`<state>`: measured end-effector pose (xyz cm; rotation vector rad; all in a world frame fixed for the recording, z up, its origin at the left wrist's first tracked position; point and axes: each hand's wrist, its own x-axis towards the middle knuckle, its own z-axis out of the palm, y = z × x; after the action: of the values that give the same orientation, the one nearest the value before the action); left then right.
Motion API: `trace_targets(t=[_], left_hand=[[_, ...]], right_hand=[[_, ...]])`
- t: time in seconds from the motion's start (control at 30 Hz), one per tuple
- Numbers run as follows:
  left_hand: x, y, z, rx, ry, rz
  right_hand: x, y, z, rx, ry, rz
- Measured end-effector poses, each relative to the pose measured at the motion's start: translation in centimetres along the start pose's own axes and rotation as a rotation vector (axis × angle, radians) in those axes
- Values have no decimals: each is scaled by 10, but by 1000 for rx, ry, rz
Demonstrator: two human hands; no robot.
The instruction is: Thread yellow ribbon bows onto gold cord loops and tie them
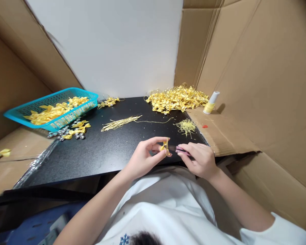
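My left hand (150, 153) is closed, pinching a small yellow ribbon bow (164, 147) between thumb and fingers over the table's front edge. My right hand (200, 158) grips a small pink-handled tool (181, 149), its dark narrow tip touching or just beside the bow. Whether that tool is snips or tweezers I cannot tell. Beyond my hands lie a bundle of yellow cord lengths (119, 123), with one strand trailing right, and a tangle of short cord scraps (186, 127).
A turquoise basket (72, 117) of yellow bows stands at the left, with silver bells (63, 132) in front. A big heap of yellow bows (177, 98) sits at the back. To the right, a cone spool (211, 102) stands on cardboard near a red scrap (205, 126). Cardboard walls (257, 68) enclose the sides.
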<state>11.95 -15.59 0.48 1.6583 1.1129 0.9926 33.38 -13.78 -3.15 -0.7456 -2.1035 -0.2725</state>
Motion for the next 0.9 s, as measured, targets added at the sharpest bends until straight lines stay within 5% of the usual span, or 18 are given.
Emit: trace_targets(t=[0.17,0.37,0.5,0.6,0.77,0.9], left_hand=[[22,-8,-1,-64,-58,-53],[31,-11,0,-26,-70,49],[26,-11,0,27,-69,134],[25,-12,0,23,-80,176],[24,-13,0,-68,-134,200],[26,-19,-4,-118,-108,191]], right_hand=[[1,10,5,53,-18,115],[-6,23,-3,77,-9,216],[-15,58,-18,-65,22,432],[-22,97,-32,-363,-79,653],[-40,144,-45,-516,-249,803],[-39,146,-43,-485,-168,818]])
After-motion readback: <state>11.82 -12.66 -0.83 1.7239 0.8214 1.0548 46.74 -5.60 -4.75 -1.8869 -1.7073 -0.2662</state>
